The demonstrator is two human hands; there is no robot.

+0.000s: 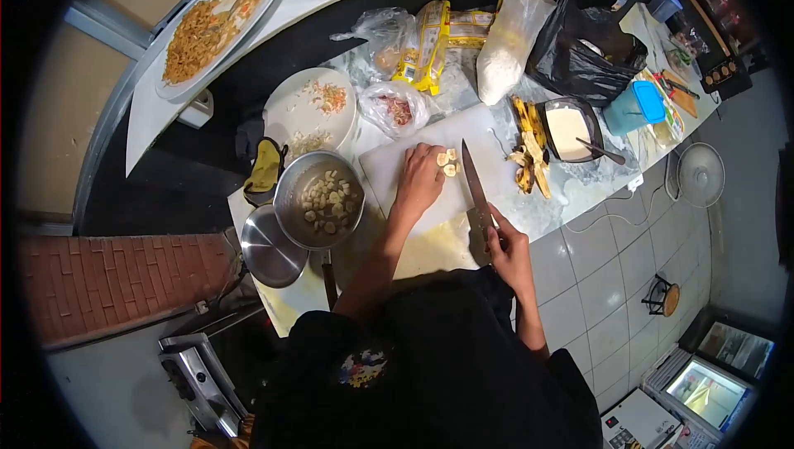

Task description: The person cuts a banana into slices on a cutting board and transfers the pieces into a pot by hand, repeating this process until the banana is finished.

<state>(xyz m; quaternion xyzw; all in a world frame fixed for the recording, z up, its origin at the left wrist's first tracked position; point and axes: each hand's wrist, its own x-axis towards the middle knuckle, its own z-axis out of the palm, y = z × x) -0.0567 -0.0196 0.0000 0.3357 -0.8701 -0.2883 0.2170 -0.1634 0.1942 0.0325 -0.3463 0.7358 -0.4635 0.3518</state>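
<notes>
My right hand (pixel 508 252) grips the handle of a long kitchen knife (pixel 475 180), its blade pointing away from me over the white cutting board (pixel 397 169). Pale round banana slices (pixel 448 163) lie on the board just left of the blade. My left hand (pixel 421 174) rests on the board with its fingers curled together against these slices; what lies under the palm is hidden. To the left, a metal pot (pixel 285 201) holds several more cut slices. Banana peels (pixel 530 147) lie in a heap right of the board.
A bowl of pale batter (pixel 571 133) with a spoon stands right of the peels, beside a blue-lidded container (pixel 637 107). Behind the board are a bag of white powder (pixel 504 64), a yellow packet (pixel 428 44) and a black plastic bag (pixel 571 60). A plate with shredded vegetables (pixel 279 110) sits back left.
</notes>
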